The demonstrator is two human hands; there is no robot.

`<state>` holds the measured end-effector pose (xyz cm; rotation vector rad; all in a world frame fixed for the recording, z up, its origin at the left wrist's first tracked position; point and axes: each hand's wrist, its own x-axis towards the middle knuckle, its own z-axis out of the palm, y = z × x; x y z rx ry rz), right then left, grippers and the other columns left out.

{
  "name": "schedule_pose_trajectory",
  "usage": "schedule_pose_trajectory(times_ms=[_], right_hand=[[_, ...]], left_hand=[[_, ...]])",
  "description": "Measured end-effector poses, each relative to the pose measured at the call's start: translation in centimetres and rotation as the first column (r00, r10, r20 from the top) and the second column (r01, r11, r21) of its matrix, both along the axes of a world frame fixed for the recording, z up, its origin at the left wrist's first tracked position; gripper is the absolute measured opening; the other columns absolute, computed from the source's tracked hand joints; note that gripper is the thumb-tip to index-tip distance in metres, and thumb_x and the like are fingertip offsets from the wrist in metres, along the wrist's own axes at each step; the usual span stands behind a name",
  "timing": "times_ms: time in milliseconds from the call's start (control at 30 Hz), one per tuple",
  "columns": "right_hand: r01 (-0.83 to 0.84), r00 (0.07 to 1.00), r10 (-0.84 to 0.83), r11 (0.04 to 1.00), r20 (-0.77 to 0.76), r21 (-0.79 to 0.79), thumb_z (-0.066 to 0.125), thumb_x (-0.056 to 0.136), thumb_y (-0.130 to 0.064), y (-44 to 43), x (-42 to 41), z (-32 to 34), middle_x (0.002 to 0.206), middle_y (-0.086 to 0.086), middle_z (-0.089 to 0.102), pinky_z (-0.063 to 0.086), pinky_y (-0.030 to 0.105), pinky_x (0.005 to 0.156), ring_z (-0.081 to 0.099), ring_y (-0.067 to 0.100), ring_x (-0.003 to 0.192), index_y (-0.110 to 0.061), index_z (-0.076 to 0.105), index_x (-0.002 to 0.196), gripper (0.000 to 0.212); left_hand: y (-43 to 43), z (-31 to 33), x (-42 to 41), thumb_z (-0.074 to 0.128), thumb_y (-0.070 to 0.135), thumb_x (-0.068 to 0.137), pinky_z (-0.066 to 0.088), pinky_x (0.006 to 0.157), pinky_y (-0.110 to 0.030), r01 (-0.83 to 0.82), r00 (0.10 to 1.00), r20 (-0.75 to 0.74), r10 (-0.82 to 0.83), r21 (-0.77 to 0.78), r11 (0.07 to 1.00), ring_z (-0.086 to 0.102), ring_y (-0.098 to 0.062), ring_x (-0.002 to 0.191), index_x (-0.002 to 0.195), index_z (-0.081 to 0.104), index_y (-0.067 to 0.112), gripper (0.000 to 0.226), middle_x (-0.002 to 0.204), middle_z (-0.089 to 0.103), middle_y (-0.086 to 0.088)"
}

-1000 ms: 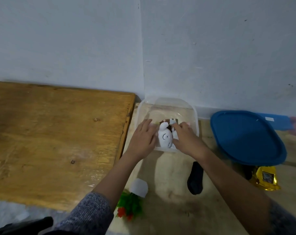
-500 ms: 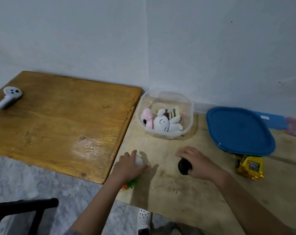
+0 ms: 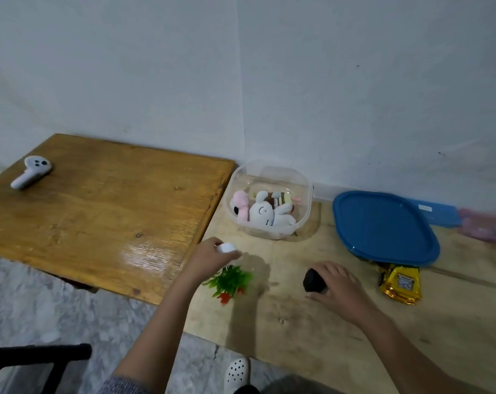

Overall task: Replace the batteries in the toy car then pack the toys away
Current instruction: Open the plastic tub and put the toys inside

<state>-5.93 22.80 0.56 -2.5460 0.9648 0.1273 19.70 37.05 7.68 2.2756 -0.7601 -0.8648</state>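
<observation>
A white controller (image 3: 31, 172) lies on the darker wooden table (image 3: 99, 223) (far left corner), a black chair (image 3: 36, 362) nearer

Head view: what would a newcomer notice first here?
The clear tub by the wall, holding a white rabbit plush and other soft toys, stands out first. Before it, the left hand grips a plant's white pot and the right hand holds a black object. A blue lid lies to the right, a yellow toy car at its near edge.

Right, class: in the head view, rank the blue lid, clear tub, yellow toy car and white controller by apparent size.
1. blue lid
2. clear tub
3. yellow toy car and white controller: alike, controller farther off, so unranked.
</observation>
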Motion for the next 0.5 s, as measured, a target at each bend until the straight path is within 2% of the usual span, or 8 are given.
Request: schedule_pose_trajectory(times_ms=[67,133,167,233,300,367,500], right_hand=[[0.179,0.964,-0.199,0.976,0.174,0.128,0.058,0.084,-0.051,-0.1,-0.4,0.3,0.126,-0.008,0.049,0.037,0.032,0.101,0.045,0.014,0.119,-0.024,0.042,0.13,0.055],[0.297,0.849,-0.4,0.901,0.345,0.315,0.06,0.086,-0.042,-0.2,-0.1,1.3,0.11,-0.003,0.055,0.044,0.026,0.085,0.053,0.015,0.104,-0.019,0.048,0.119,0.042],[0.317,0.78,-0.478,0.858,0.403,0.404,0.058,0.088,-0.036,-0.3,0.2,2.0,0.104,-0.002,0.055,0.043,0.022,0.079,0.053,0.013,0.099,-0.018,0.049,0.115,0.034],[0.3,0.65,-0.597,0.77,0.47,0.563,0.053,0.089,-0.035,-0.8,1.3,3.6,0.102,-0.003,0.053,0.043,0.024,0.081,0.052,0.011,0.097,-0.021,0.048,0.112,0.027],[0.26,0.538,-0.675,0.702,0.505,0.663,0.046,0.09,-0.038,-1.8,2.9,5.2,0.101,-0.004,0.052,0.045,0.026,0.08,0.051,0.013,0.097,-0.026,0.048,0.109,0.022],[0.233,0.445,-0.723,0.663,0.529,0.712,0.043,0.09,-0.039,-3.4,4.9,6.8,0.1,-0.001,0.054,0.045,0.025,0.074,0.053,0.013,0.093,-0.032,0.049,0.103,0.016],[0.206,0.395,-0.72,0.675,0.57,0.709,0.042,0.093,-0.036,-5.9,8.6,9.0,0.094,0.0,0.056,0.044,0.021,0.071,0.056,0.012,0.085,-0.023,0.052,0.103,0.019]], left_hand=[[-1.2,1.5,0.5,0.072,0.038,0.079,0.056,0.072,-0.03,-0.062,0.997,-0.043,0.057,-0.112,0.992,0.059,-0.016,0.082,0.11,0.054,0.014,0.043,0.094,0.055,-0.001],[-2.8,3.1,1.3,0.07,0.036,0.082,0.057,0.072,-0.03,-0.165,0.982,-0.132,0.135,-0.246,0.955,0.059,-0.015,0.085,0.116,0.053,0.011,0.046,0.098,0.056,-0.002],[-3.8,3.8,1.7,0.069,0.036,0.082,0.056,0.072,-0.029,-0.216,0.97,-0.178,0.166,-0.316,0.924,0.059,-0.014,0.087,0.117,0.053,0.011,0.046,0.102,0.058,-0.003],[-6.2,4.9,2.7,0.068,0.037,0.083,0.056,0.074,-0.031,-0.288,0.954,-0.209,0.216,-0.429,0.856,0.06,-0.014,0.088,0.113,0.052,0.015,0.04,0.102,0.059,0.0],[-8.8,5.4,3.8,0.067,0.039,0.084,0.052,0.071,-0.029,-0.282,0.959,-0.12,0.256,-0.476,0.833,0.059,-0.012,0.083,0.106,0.051,0.018,0.035,0.093,0.058,0.006],[-11.4,5.0,5.2,0.067,0.042,0.083,0.046,0.061,-0.023,-0.239,0.966,-0.03,0.256,-0.471,0.849,0.057,-0.012,0.079,0.104,0.052,0.017,0.036,0.09,0.059,0.003],[-14.9,2.6,7.3,0.066,0.044,0.084,0.035,0.054,-0.02,-0.221,0.969,0.007,0.248,-0.429,0.876,0.055,-0.013,0.074,0.103,0.056,0.01,0.041,0.088,0.059,-0.001]])
